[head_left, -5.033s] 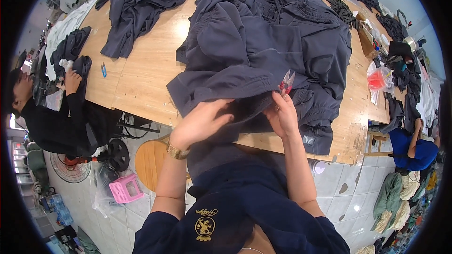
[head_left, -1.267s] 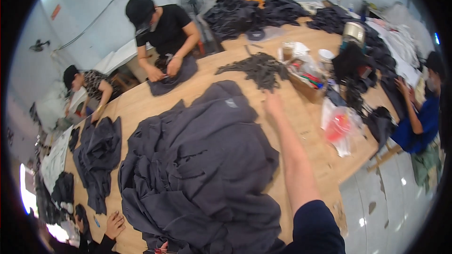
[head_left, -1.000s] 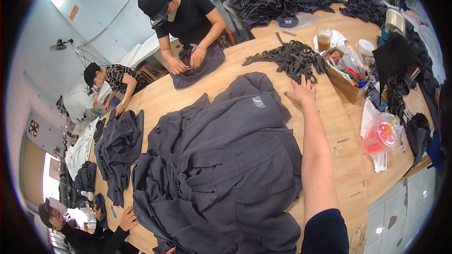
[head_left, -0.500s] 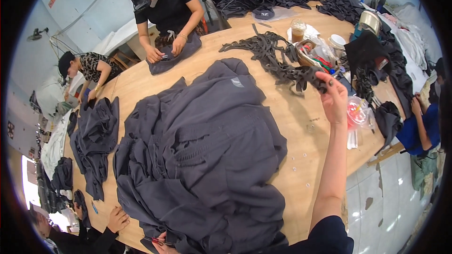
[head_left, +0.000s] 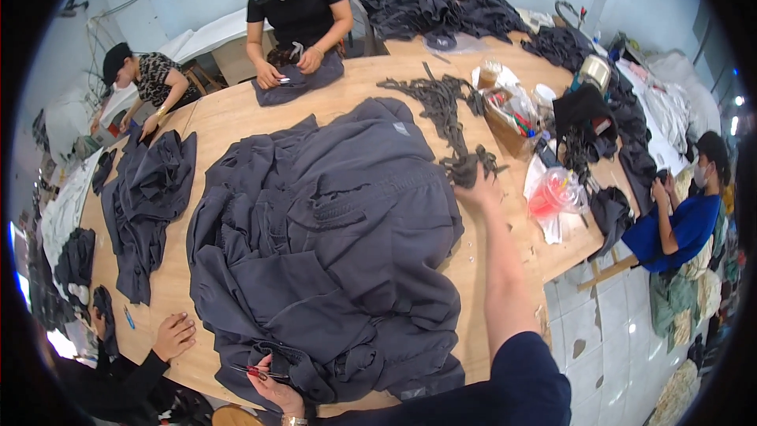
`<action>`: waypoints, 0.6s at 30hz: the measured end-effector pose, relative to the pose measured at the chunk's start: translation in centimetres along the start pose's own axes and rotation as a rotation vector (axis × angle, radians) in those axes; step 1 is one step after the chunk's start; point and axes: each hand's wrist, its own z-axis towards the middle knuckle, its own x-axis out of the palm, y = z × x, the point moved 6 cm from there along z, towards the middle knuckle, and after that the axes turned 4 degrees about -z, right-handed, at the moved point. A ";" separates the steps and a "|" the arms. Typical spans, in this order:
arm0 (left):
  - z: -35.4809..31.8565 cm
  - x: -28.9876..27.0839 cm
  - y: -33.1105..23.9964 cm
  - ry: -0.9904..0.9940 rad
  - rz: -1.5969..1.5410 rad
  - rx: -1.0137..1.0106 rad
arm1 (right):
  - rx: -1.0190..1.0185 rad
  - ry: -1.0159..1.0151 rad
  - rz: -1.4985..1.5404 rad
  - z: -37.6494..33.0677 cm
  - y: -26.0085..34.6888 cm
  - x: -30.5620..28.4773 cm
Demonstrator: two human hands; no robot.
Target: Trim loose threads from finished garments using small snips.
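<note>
Wooden table (head_left: 236,114): dark tangled cords (head_left: 453,122)

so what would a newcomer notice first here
A big heap of dark grey garments fills the middle of the round wooden table. The right hand stretches far across, gripping a bunch of dark strips, while the left hand holds red-handled snips at the near edge.

Dark cord bundle (head_left: 465,170), tangled, table's right
</note>
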 end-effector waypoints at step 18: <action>-0.9 0.6 -0.3 0.040 -0.177 0.073 | -0.933 -0.933 1.122 8.8 16.0 -51.8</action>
